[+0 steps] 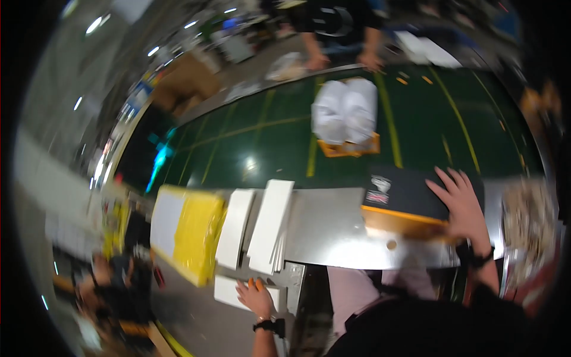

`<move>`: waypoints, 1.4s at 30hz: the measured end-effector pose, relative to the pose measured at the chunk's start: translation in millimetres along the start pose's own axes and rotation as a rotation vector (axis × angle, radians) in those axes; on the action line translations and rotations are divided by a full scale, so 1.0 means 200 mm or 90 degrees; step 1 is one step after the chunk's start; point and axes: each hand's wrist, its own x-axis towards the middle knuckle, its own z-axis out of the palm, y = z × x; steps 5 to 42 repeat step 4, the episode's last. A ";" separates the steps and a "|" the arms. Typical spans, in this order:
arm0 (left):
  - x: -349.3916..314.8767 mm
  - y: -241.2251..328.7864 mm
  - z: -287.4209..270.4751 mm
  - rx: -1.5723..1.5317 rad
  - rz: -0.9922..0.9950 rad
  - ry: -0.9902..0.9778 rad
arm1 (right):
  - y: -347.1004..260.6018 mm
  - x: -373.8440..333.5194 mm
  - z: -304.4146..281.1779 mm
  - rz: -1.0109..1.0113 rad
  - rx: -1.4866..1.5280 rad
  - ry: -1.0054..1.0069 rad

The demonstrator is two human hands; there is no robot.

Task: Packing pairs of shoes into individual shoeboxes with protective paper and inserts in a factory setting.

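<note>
My right hand (461,202) lies with fingers spread over the right side of a black-lidded shoebox (404,187). The box has an orange lower part and stands on the metal ledge in front of me. At the lower left, my left hand (256,297) rests on a flat white stack (229,291), fingers stretched out. Orange covers sit on some of its fingertips. Just beyond that hand lie two more white stacks, a narrower one (235,229) and a longer one (270,223) with loose edges like paper or card.
A white-wrapped pair of shoes (345,110) sits in an orange tray (351,149) on the green belt (267,137). Yellow plastic packaging (199,232) lies at the left. Brown paper-like pieces (526,220) are at far right. Across the belt stands a person, hands (370,61) at its edge.
</note>
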 end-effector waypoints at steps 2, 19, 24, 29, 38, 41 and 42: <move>0.04 0.01 0.02 -0.004 -0.007 -0.020 | 0.04 -0.03 0.00 0.012 0.027 0.008; 0.05 0.04 0.02 0.012 -0.005 -0.032 | 0.08 -0.09 0.01 0.030 0.044 -0.010; 0.05 0.04 0.02 0.012 -0.005 -0.032 | 0.08 -0.09 0.01 0.030 0.044 -0.010; 0.05 0.04 0.02 0.012 -0.005 -0.032 | 0.08 -0.09 0.01 0.030 0.044 -0.010; 0.05 0.04 0.02 0.012 -0.005 -0.032 | 0.08 -0.09 0.01 0.030 0.044 -0.010; 0.05 0.04 0.02 0.012 -0.005 -0.032 | 0.08 -0.09 0.01 0.030 0.044 -0.010; 0.05 0.04 0.02 0.012 -0.005 -0.032 | 0.08 -0.09 0.01 0.030 0.044 -0.010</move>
